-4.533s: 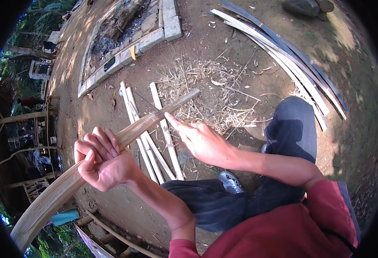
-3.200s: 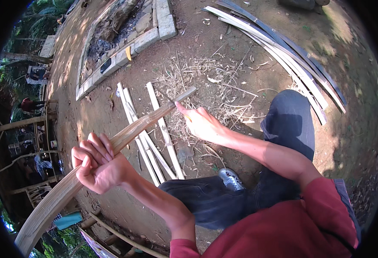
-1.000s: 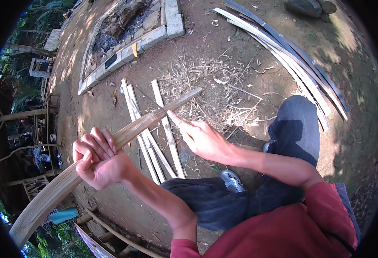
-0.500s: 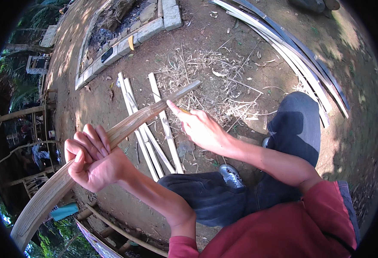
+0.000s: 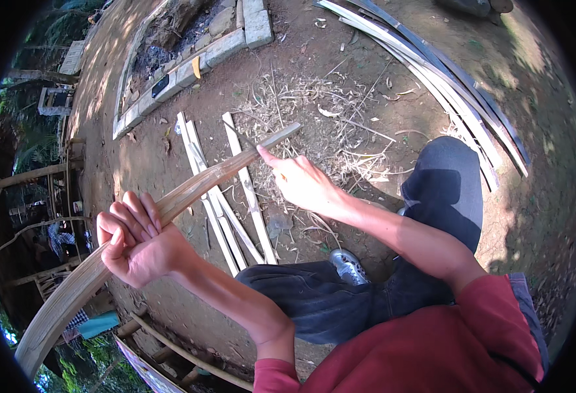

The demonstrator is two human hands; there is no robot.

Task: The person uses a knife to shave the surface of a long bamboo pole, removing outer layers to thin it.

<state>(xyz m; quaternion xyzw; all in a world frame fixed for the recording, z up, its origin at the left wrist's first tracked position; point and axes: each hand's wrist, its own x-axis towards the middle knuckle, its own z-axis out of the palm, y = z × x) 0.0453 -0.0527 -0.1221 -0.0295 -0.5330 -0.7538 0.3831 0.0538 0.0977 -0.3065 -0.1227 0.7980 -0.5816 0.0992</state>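
- Outdoor yard: dirt ground (image 5: 222,85) is running under everything, dappled sun and shade, timber-framed structure (image 5: 29,177) standing off to the left.
- Left hand (image 5: 134,242) is closing around the long wooden strip (image 5: 203,181), fingers curled; contact under the palm is hidden. Grip is likely there to stop it rolling or sliding.
- Strip is slanting from lower left, its tip ending above the shavings (image 5: 314,108). Rear end is running toward the view's edge; can't tell what's supporting it.
- Right hand (image 5: 301,183) is clamping a knife (image 5: 243,138), handle mostly covered, thin blade crossing the strip near its tip. Index finger is pointing along toward the blade, probably for control; can't tell if it's touching wood.
- Hands are staying well apart, presumably leaving the blade room.
- Pale strips (image 5: 254,203) are lying on the ground below, some crossing; a curved strip pile (image 5: 458,98) is lying upper right, probably grouped by length.
- Containers: stone-edged pit (image 5: 226,46) is holding ash (image 5: 145,62) and a wood chunk (image 5: 173,26). Dark flat object (image 5: 160,86) and yellow piece (image 5: 196,67) are sitting on its border.
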